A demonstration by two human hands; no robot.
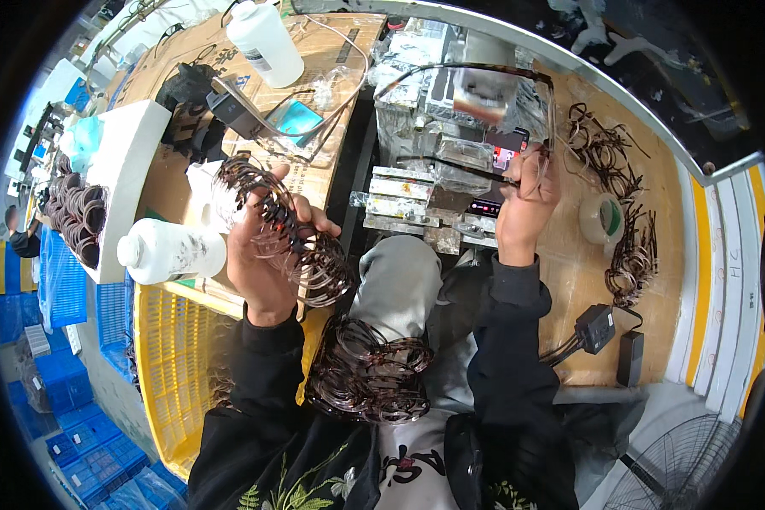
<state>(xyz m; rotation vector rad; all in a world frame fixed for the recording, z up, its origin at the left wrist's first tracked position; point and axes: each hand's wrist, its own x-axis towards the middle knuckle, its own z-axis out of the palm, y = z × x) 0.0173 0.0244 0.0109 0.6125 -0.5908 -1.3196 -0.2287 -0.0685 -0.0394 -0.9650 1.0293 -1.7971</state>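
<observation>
My left hand (262, 270) is closed round a thick bunch of brown tortoiseshell eyeglass frames (325, 265), which spill over the fingers. My right hand (527, 200) is raised at the right of a metal clamping machine (404, 194). It pinches one pair of tortoiseshell glasses (484, 68), whose two long temples point left over the machine. A large heap of similar frames (370, 374) rests on my lap, below a grey-covered knee (398, 276). Partly hidden behind the right hand, a lit phone (486, 206) lies by the machine.
Loose frames (633, 255) and a tape roll (602, 218) lie on the right board. Black power adapters (596, 328) sit nearer me. White bottles (172, 251) stand left, above a yellow basket (174, 365). A metal-edged panel (637, 72) crosses the upper right; a fan (684, 463) stands lower right.
</observation>
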